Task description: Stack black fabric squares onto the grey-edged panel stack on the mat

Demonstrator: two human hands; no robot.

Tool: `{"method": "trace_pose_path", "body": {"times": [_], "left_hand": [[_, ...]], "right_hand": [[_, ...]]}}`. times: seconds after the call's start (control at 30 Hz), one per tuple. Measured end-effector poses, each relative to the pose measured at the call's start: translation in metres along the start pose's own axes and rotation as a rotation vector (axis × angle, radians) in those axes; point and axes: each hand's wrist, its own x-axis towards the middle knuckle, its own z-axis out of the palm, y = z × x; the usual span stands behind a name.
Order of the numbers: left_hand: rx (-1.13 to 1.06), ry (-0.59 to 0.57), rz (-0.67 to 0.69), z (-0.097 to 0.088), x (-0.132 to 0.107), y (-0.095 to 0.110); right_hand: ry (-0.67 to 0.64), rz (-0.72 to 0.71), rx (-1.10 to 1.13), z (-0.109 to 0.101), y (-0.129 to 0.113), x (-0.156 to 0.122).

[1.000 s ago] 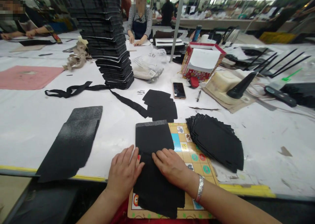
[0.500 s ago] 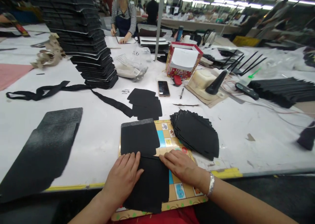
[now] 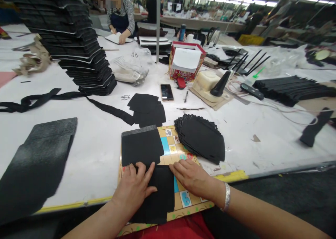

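Black fabric panel (image 3: pixel 160 193) lying flat on a printed game board (image 3: pixel 181 151), overlapping a second panel (image 3: pixel 140 146) just above it; probably light and limp, easy to slide, best taken by an edge. Left hand (image 3: pixel 133 190) and right hand (image 3: pixel 193 176) flat on top, fingers (image 3: pixel 141 172) spread and pressing down, no pinch. Just beside the board, a fanned pile of cut pieces (image 3: pixel 201 139); upper left of the frame, a tall stack of black pieces (image 3: pixel 70 32) on the white bench (image 3: pixel 86 172). Farther up, a red printed cardboard box (image 3: pixel 186 70) holding white paper (image 3: pixel 185 59), and a clear plastic bag (image 3: pixel 130 69) of pale folded material.
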Motion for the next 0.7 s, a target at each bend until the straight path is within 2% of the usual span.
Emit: {"method": "trace_pose_path", "body": {"times": [0.13, 0.27, 0.4, 0.53, 0.63, 0.7], "left_hand": [[0.008, 0.024, -0.009, 0.000, 0.000, 0.002], [0.003, 0.051, -0.055, 0.002, -0.001, 0.007], [-0.077, 0.061, -0.121, 0.006, -0.008, 0.005], [-0.102, 0.091, -0.195, 0.016, -0.025, -0.009], [-0.078, 0.128, -0.223, 0.023, -0.032, -0.017], [-0.081, 0.167, -0.212, 0.025, -0.032, -0.018]], "right_hand": [[0.070, 0.189, -0.052, -0.002, -0.004, -0.012], [0.126, 0.240, -0.003, -0.003, -0.028, 0.020], [0.091, 0.212, 0.026, 0.004, -0.049, 0.048], [0.041, 0.247, -0.011, 0.006, -0.045, 0.034], [0.007, 0.374, 0.061, -0.001, -0.035, 0.025], [-0.025, 0.485, 0.180, -0.008, -0.029, 0.029]]}}
